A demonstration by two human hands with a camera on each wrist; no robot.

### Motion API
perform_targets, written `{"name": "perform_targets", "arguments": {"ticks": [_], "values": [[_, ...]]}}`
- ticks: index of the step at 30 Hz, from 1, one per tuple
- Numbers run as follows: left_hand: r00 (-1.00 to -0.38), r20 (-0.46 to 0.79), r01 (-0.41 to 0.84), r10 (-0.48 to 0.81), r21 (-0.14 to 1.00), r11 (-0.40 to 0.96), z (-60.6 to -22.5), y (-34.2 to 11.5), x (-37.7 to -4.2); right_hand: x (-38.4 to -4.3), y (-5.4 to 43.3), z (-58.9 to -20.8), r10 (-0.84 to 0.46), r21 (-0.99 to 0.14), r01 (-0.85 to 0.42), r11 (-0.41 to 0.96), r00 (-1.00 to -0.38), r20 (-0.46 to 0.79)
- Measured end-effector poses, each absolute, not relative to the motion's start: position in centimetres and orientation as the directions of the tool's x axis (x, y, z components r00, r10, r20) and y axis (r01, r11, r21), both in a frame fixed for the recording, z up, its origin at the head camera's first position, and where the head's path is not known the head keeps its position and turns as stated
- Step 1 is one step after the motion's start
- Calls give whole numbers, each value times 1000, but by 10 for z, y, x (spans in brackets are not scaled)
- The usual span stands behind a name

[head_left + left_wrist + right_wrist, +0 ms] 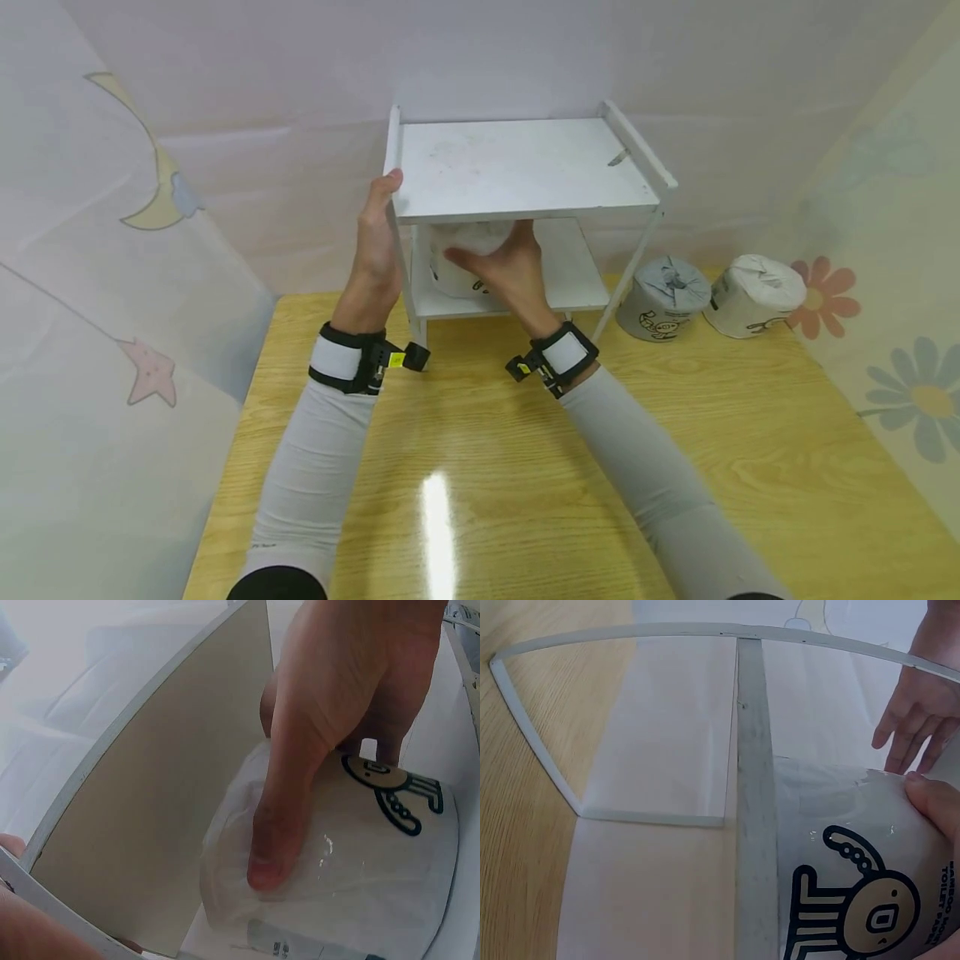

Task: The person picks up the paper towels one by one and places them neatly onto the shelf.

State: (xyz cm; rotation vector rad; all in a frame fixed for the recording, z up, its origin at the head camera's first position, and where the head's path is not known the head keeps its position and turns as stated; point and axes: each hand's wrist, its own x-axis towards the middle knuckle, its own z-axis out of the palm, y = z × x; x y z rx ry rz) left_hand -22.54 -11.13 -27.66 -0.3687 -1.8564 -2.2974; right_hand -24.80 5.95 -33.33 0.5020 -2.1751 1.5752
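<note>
A small white two-tier shelf rack (517, 167) stands at the back of the table. My left hand (377, 246) holds its left side, the thumb over the top board's edge and the fingers outside the frame. Between the two tiers, my right hand (516, 265) grips a wrapped toilet paper roll (367, 862), thumb across its wrapper and fingers partly hidden behind it. The roll overlaps the left part of the lower shelf (573, 258). Its clear wrapper bears a dark cartoon print, and the top board hides some of it in the head view.
To the right of the rack, a grey-wrapped toilet roll (664, 298) and a white-wrapped one (754, 296) stand side by side on the wooden table (540, 467). Printed cloth walls (300, 150) enclose the back and both sides. A raised rail (637, 146) edges the top board.
</note>
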Motion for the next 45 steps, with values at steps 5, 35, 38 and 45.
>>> {"name": "perform_targets", "arguments": {"ticks": [5, 35, 38, 45], "values": [[-958, 285, 273, 20, 934, -230, -277, -110, -226, -234, 47, -319, -34, -820, -512, 256, -853, 521], [-956, 291, 274, 38, 931, -239, -276, -110, -226, -288, 67, -337, -281, -933, -261, 248, -941, 188], [-956, 291, 274, 36, 931, -239, -277, -111, -226, -285, 71, -326, -331, -946, -248, 209, -928, 170], [-958, 285, 269, 37, 934, -234, -278, -110, -226, -275, 69, -316, -334, -948, -243, 205, -928, 166]]}}
